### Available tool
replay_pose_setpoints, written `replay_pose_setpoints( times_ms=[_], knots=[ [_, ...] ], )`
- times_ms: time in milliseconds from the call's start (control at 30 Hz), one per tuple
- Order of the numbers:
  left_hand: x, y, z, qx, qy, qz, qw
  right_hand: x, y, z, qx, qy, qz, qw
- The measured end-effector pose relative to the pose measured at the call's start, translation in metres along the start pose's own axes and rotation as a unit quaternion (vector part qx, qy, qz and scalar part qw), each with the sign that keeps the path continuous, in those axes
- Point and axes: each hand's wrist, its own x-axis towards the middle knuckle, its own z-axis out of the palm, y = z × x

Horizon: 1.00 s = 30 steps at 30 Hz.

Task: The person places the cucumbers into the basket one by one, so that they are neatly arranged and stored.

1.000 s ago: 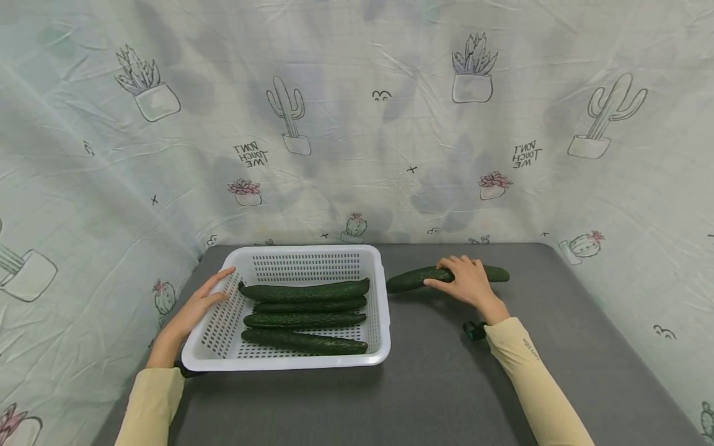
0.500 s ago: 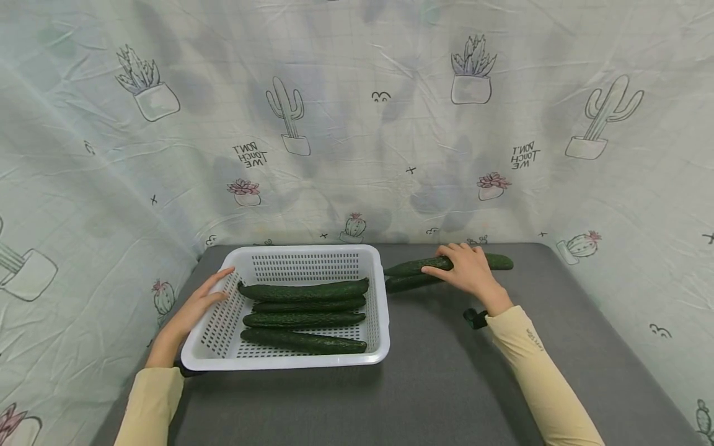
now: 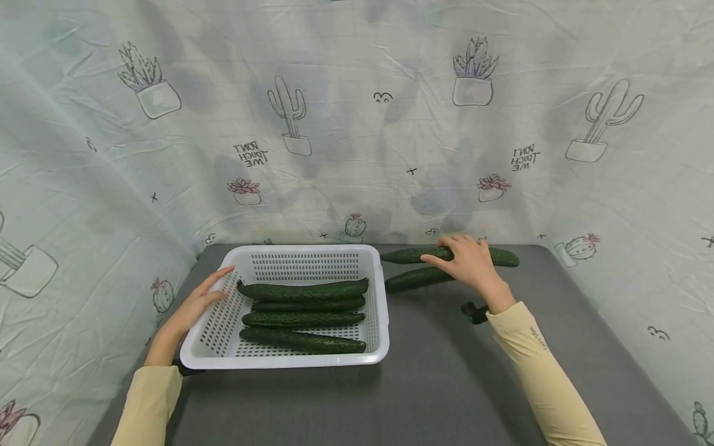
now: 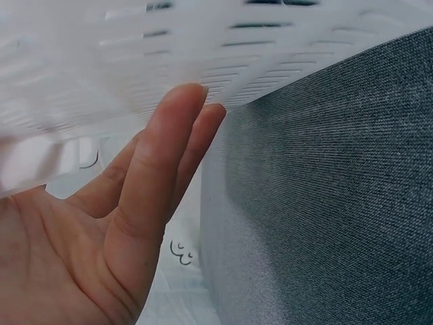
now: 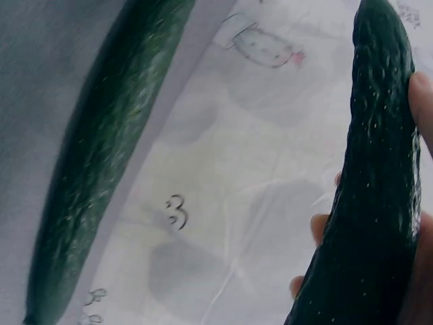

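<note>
1. While the right hand (image 3: 473, 263) curls its fingers round a long dark green cucumber (image 3: 504, 257), that cucumber hangs above the grey table (image 3: 435, 384), beside a second cucumber (image 3: 415, 280) lying there.
2. Fingers straight, the left hand (image 3: 192, 306) rests against the white perforated plastic basket (image 3: 312, 361), which holds four cucumbers (image 3: 304, 322).

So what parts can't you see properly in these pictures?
- Head view: the middle of the held cucumber is covered by the right hand.
- Right wrist view: both cucumbers run off the picture's edges.
- Left wrist view: the basket is blurred and close; its contents are out of sight behind the wall that the left hand touches.
</note>
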Motion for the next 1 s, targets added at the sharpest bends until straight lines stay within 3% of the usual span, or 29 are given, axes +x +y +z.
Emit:
replay_pose_setpoints(
  times_ms=[1000],
  knots=[
    [0.000,-0.002,0.001,-0.010,-0.003,0.000,0.9999,0.004,-0.069,-0.013,0.000,-0.072,0.004,0.997]
  ],
)
